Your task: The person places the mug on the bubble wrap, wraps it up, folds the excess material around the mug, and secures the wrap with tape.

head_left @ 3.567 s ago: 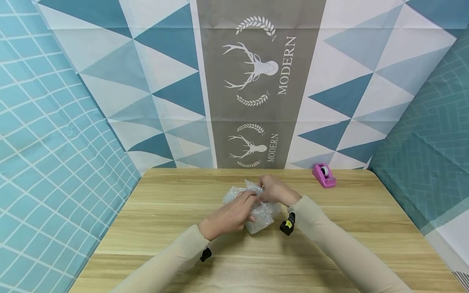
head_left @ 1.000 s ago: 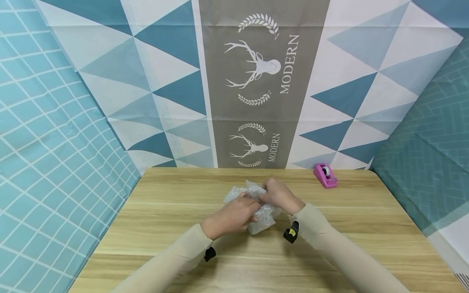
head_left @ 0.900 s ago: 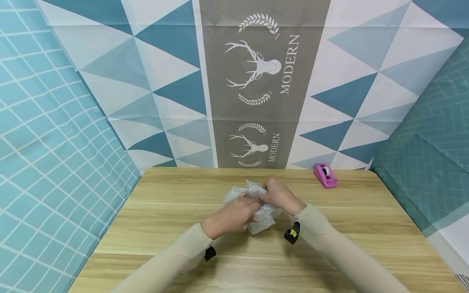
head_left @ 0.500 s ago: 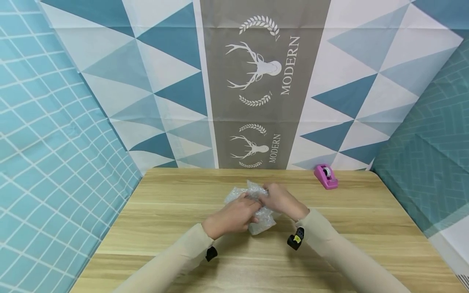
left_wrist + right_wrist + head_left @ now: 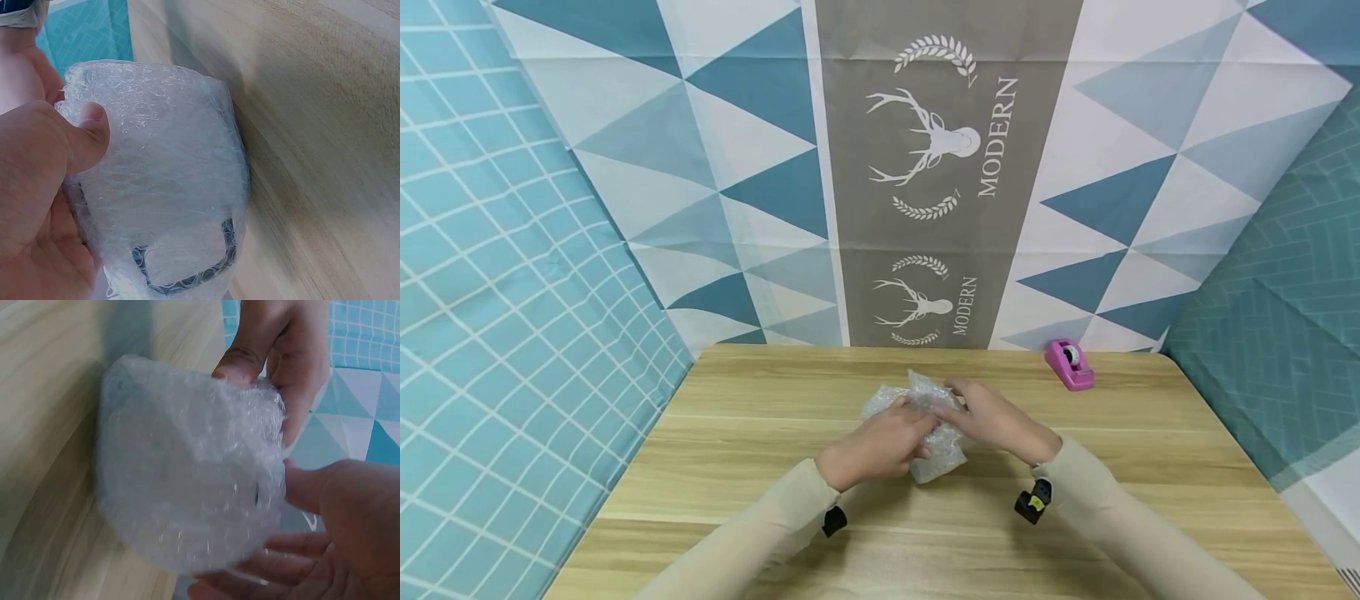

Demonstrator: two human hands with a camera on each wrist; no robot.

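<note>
A bundle in clear bubble wrap (image 5: 940,463) stands mid-table; its contents are mostly hidden. Through the wrap (image 5: 156,137) in the left wrist view shows a dark curved outline (image 5: 194,280) low on the bundle. My left hand (image 5: 876,442) grips the gathered top from the left, its thumb (image 5: 94,131) pressed on the plastic. My right hand (image 5: 1000,423) is at the bundle's right side. In the right wrist view its thumb (image 5: 306,484) touches the wrap's upper edge, while its loosely spread fingers (image 5: 281,565) lie along the side.
A pink tape dispenser (image 5: 1070,365) with a roll in it stands at the back right of the wooden table (image 5: 760,392). A patterned cloth wall (image 5: 775,192) rises right behind the table's back edge.
My right hand has loosened from the gathered wrap and spread its fingers, its wrist shifting right and towards me. The left hand keeps its hold, and the bundle stays in place.
</note>
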